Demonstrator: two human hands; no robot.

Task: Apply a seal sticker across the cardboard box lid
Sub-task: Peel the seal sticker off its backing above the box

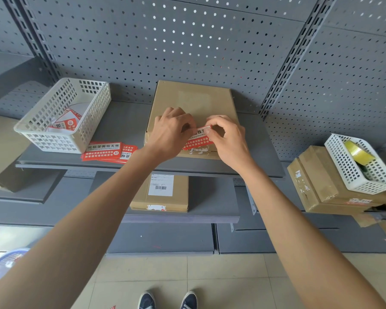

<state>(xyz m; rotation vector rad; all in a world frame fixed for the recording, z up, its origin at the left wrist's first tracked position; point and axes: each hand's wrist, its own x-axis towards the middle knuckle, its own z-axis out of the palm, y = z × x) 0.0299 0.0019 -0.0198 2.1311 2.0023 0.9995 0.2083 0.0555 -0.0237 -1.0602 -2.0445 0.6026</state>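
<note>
sticker [197,139] pinched between left hand [169,136] and right hand [226,137] | held at box [192,101] front edge | risk: creased or crooked if pressed unevenly

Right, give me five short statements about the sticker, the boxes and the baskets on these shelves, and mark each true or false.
1. Both hands, left hand and right hand, hold the red seal sticker. True.
2. The sticker is at the far edge of the brown cardboard box. False: it is at the near edge.
3. Spare red stickers lie on the shelf beside the white plastic basket. True.
4. The yellow tape roll lies loose on the shelf. False: it sits in the right-hand white basket.
5. The lower shelf is bare. False: a labelled cardboard box lies there.
</note>
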